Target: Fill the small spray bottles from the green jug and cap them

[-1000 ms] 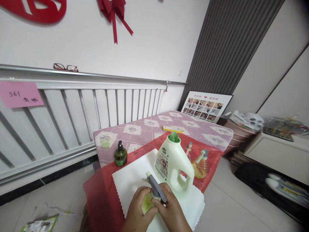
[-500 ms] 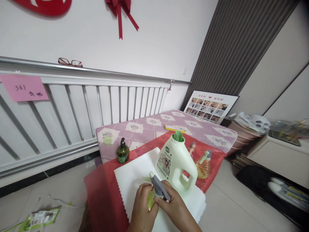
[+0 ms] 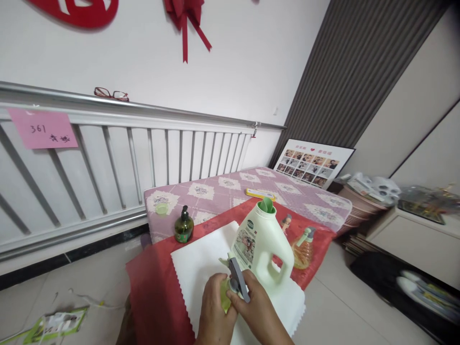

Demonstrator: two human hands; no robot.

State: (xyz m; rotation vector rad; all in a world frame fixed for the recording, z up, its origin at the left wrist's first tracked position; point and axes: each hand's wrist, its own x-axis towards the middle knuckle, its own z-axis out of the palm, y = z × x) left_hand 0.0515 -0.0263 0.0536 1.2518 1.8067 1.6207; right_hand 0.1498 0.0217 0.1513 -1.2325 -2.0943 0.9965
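A small spray bottle (image 3: 225,294) with yellowish contents is held over the white mat (image 3: 194,268). My left hand (image 3: 214,306) is wrapped round its body. My right hand (image 3: 255,304) grips the grey and pale green spray head (image 3: 237,278) at the bottle's neck; whether the head is threaded on, I cannot tell. Just beyond my hands stands a large pale green detergent jug (image 3: 264,244), uncapped, with a green spout (image 3: 266,205) in its mouth. Behind the jug, to the right, is an amber spray bottle (image 3: 304,249); another spray bottle (image 3: 286,223) is partly hidden by the jug.
A dark green pump bottle (image 3: 184,226) stands left of the mat. On the patterned tablecloth (image 3: 226,183) lie a pale green cap (image 3: 162,208) and a yellow box (image 3: 259,194). A white radiator (image 3: 179,151) runs behind the table. A red cloth (image 3: 149,287) lies under the mat.
The spray head has turned between my right fingers and now stands more upright. Both hands stay on the bottle. The whole view has shifted slightly.
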